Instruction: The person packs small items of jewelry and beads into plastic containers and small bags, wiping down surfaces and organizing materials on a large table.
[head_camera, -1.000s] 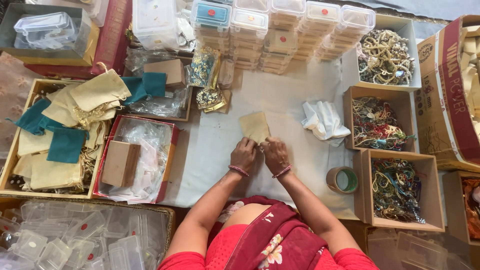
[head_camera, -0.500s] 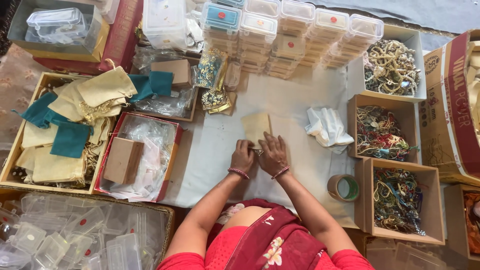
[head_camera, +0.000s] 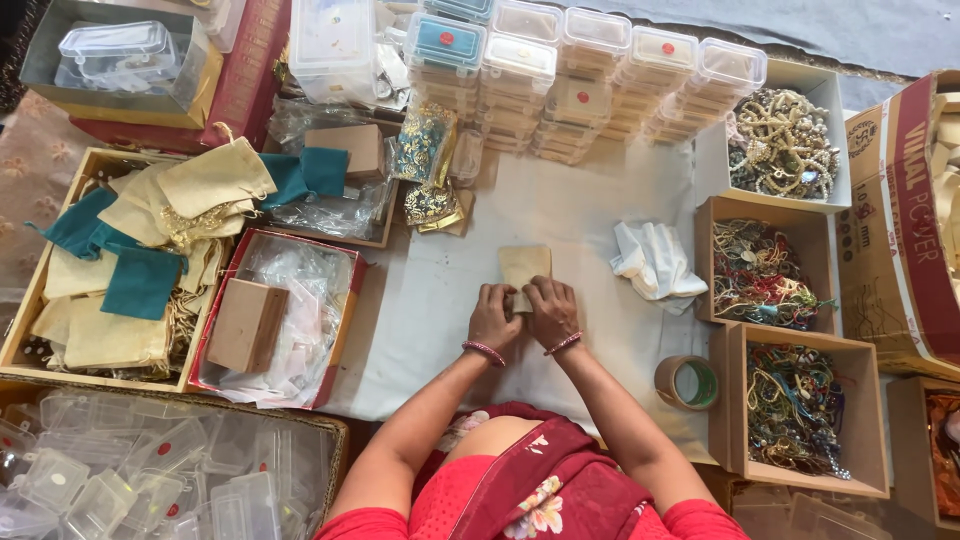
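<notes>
Both hands, left hand (head_camera: 494, 318) and right hand (head_camera: 552, 310), pinch the near edge of a beige pouch (head_camera: 525, 266). Pouch lies flat on white cloth (head_camera: 590, 200).

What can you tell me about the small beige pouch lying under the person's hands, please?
The beige pouch is a small, flat, rectangular bag of what looks like soft cloth. It lies flat on the white cloth in the middle of the work area. The left hand and right hand press on its near end, covering that part; its far end is bare.

Right hand (head_camera: 553, 312) fingers now curled over beige pouch (head_camera: 525, 268).
</notes>
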